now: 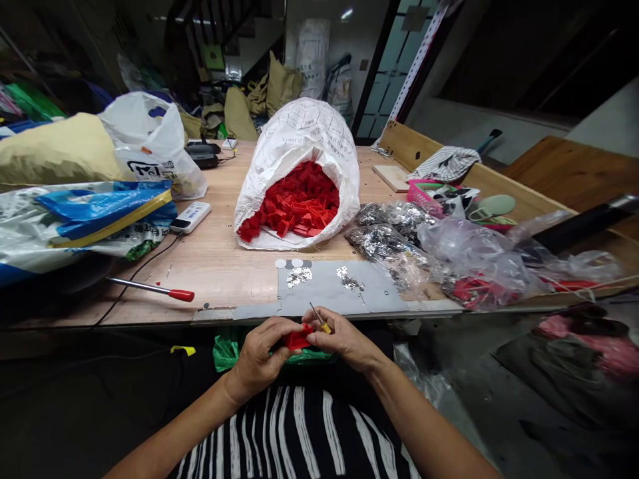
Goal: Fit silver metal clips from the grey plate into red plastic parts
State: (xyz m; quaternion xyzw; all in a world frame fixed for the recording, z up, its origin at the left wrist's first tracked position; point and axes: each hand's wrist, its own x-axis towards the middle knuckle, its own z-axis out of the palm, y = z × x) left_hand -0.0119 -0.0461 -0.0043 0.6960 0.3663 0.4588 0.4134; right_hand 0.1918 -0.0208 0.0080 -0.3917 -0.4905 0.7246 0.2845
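A small red plastic part (pixel 296 339) is gripped by the fingers of my left hand (pixel 262 352), just off the table's front edge. My right hand (pixel 344 338) touches the same part and also holds a small screwdriver (pixel 325 326) with a yellow handle, its thin shaft pointing up and left. On the grey mat (pixel 324 299) beyond my hands lie two little piles of shiny metal pieces, a left pile (pixel 299 277) and a right pile (pixel 350 279). Farther back, a white woven sack (pixel 309 126) lies with its mouth towards me, full of red plastic parts (pixel 299 199).
Plastic bags of metal pieces (pixel 389 239) and a pink basket (pixel 424 196) crowd the right side. At left are stuffed bags (pixel 90 213), a white device (pixel 190 217) with a cable, and a red-handled rod (pixel 180 294). Green plastic (pixel 227 352) lies beneath my hands.
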